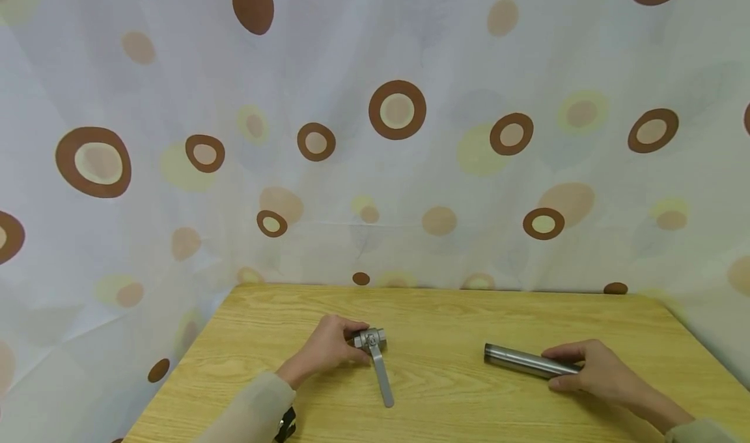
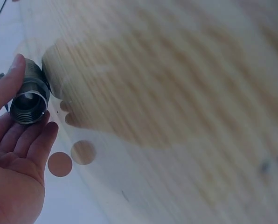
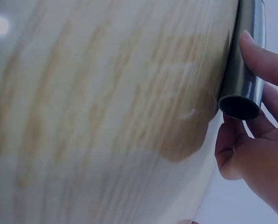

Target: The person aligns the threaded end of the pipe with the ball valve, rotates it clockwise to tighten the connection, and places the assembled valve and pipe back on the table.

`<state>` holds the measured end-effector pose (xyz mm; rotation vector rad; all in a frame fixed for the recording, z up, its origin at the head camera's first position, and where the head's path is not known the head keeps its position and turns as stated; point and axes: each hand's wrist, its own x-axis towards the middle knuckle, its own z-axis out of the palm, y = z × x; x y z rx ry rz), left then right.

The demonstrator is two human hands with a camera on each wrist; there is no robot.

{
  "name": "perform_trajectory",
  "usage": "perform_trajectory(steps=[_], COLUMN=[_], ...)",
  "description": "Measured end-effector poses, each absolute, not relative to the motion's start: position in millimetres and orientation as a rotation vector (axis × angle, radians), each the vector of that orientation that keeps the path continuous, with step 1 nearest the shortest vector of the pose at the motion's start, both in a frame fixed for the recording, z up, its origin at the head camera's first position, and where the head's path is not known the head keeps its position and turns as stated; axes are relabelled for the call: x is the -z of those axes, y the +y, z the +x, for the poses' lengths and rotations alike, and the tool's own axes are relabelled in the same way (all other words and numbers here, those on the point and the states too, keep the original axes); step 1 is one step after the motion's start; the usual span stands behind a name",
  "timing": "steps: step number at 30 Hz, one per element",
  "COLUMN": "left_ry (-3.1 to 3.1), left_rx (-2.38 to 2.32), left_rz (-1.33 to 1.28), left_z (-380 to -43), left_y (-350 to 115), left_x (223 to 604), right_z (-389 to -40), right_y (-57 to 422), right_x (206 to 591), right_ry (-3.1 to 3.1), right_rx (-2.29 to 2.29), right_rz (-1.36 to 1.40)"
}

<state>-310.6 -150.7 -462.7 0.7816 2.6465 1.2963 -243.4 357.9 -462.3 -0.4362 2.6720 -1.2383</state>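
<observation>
A metal ball valve (image 1: 364,340) with a long flat lever handle (image 1: 382,378) is at the table's middle left. My left hand (image 1: 331,344) holds the valve body by its left end, between thumb and fingers. In the left wrist view the valve's threaded opening (image 2: 29,106) faces the camera, with the thumb against the body. To the right, my right hand (image 1: 603,372) grips the near end of a smooth metal pipe (image 1: 521,360), which points left. The pipe's hollow end (image 3: 240,108) shows in the right wrist view, the thumb lying along its side.
The wood-grain table (image 1: 445,391) lies under both hands. A white curtain (image 1: 351,58) with brown and yellow circles hangs behind the table and along both sides. A dark band (image 1: 286,425) shows by the left sleeve.
</observation>
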Motion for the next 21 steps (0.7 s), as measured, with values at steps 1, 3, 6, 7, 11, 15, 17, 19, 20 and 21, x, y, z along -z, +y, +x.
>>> perform_trajectory(steps=[1, 3, 6, 7, 11, 15, 17, 19, 20, 21], left_ry=[2.654, 2.671, 2.693, 2.700, 2.717, 2.729, 2.736, 2.746, 2.748, 2.749], left_rx=[-1.290, -1.271, -1.234, -1.224, -1.198, -1.195, -1.195, -1.197, -1.203, -1.212], left_rz=[0.785, 0.794, 0.804, 0.806, 0.811, 0.808, 0.805, 0.805, 0.807, 0.809], left_z=[-311.1, -312.4, -313.4, -313.6, -313.4, -313.4, -314.1, -314.9, -315.1, -315.3], left_y=[-150.4, -149.8, -148.6, -148.2, -146.5, -145.9, -146.3, -147.5, -148.3, -149.1], left_x=[462.8, 462.9, 462.1, 462.0, 461.4, 461.6, 462.2, 463.0, 462.9, 462.8], right_z=[-243.5, -243.8, -244.0, -244.0, -243.2, -240.6, -238.7, -237.2, -236.6, -236.2], right_y=[357.8, 356.8, 355.1, 354.7, 353.2, 351.6, 350.8, 350.3, 350.0, 350.1], right_x=[462.4, 461.8, 461.4, 461.3, 461.9, 463.4, 464.1, 464.2, 464.2, 463.9], right_ry=[2.669, 2.675, 2.683, 2.684, 2.703, 2.728, 2.752, 2.778, 2.795, 2.812], right_rx=[1.239, 1.233, 1.222, 1.222, 1.220, 1.228, 1.225, 1.217, 1.211, 1.202], right_rz=[-0.445, -0.460, -0.467, -0.466, -0.458, -0.443, -0.437, -0.431, -0.435, -0.445])
